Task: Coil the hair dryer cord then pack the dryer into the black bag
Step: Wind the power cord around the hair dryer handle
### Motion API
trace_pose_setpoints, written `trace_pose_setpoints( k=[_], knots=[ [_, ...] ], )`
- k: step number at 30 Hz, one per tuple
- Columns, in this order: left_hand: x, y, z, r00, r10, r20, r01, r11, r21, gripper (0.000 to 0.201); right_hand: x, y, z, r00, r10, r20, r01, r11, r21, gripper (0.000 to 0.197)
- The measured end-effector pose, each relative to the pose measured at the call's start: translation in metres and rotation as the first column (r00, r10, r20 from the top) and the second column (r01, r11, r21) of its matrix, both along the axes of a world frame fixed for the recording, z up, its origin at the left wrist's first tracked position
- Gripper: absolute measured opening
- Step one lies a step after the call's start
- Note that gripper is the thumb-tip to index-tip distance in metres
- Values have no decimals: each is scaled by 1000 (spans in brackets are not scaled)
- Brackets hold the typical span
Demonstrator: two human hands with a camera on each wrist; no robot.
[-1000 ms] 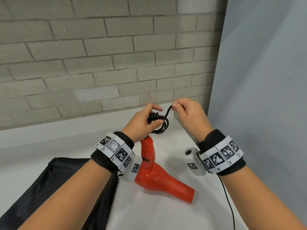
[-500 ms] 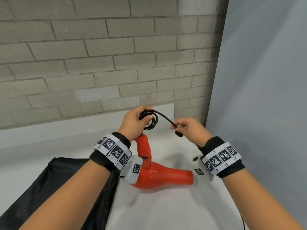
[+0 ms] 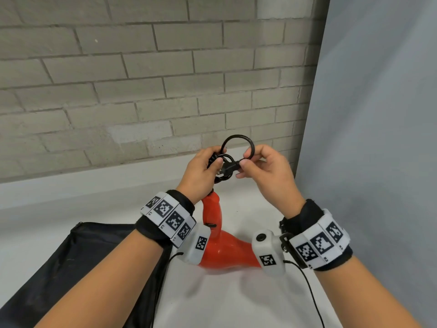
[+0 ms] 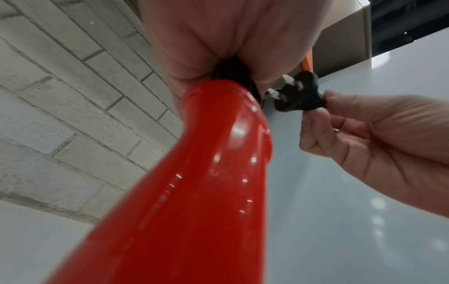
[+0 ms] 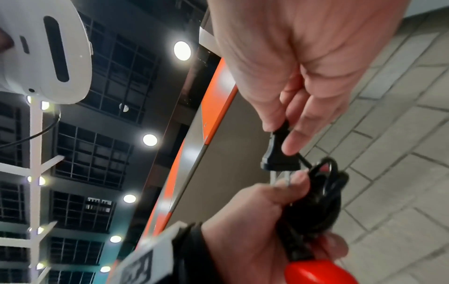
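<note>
The red hair dryer (image 3: 227,252) hangs over the white table by its handle (image 4: 206,153), nozzle toward the right. My left hand (image 3: 201,169) grips the coiled black cord (image 3: 224,166) bunched at the handle's top. One cord loop (image 3: 237,139) arcs above both hands. My right hand (image 3: 257,164) pinches the black plug (image 5: 279,159) between thumb and fingertips, its two metal prongs pointing at the left thumb. The plug (image 4: 298,96) also shows in the left wrist view. The black bag (image 3: 71,268) lies flat at the lower left, under my left forearm.
A grey brick wall (image 3: 142,91) runs along the table's back edge. A pale grey panel (image 3: 378,138) closes off the right side. The white table (image 3: 236,304) stretches below the dryer. Thin black sensor cables (image 3: 312,292) trail from the wrist cameras.
My right hand has brought the plug end up and left to the coil, forming a new loop above the hands. The dryer hangs lower under my wrists.
</note>
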State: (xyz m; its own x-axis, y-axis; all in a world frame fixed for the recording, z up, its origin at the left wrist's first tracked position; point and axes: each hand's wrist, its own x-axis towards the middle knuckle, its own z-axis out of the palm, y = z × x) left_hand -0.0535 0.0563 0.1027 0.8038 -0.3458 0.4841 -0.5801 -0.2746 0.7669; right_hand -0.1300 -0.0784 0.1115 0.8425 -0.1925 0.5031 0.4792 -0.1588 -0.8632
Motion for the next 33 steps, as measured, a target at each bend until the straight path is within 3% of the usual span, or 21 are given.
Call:
trace_pose_setpoints(
  k=[12,16,21,28,33],
  knots=[
    [-3,3,-1,980,-141,-138,121,982,-145,24,4,12,-4,956,-267,119,282,949,-142,24],
    [-3,3,-2,982,-131,-134,111,983,-143,26,3,13,-5,959,-242,148,274,925,-263,18],
    [-1,2,0,994,-90,-56,88,996,-29,26,5,26,-9,965,-217,147,261,842,-472,19],
    [-2,1,1,996,-80,-41,80,997,3,28,12,38,-17,922,-351,163,387,826,-410,20],
    [5,5,-3,994,-51,-95,44,996,-73,25,15,34,-16,979,-205,2,197,937,-288,18]
  ],
)
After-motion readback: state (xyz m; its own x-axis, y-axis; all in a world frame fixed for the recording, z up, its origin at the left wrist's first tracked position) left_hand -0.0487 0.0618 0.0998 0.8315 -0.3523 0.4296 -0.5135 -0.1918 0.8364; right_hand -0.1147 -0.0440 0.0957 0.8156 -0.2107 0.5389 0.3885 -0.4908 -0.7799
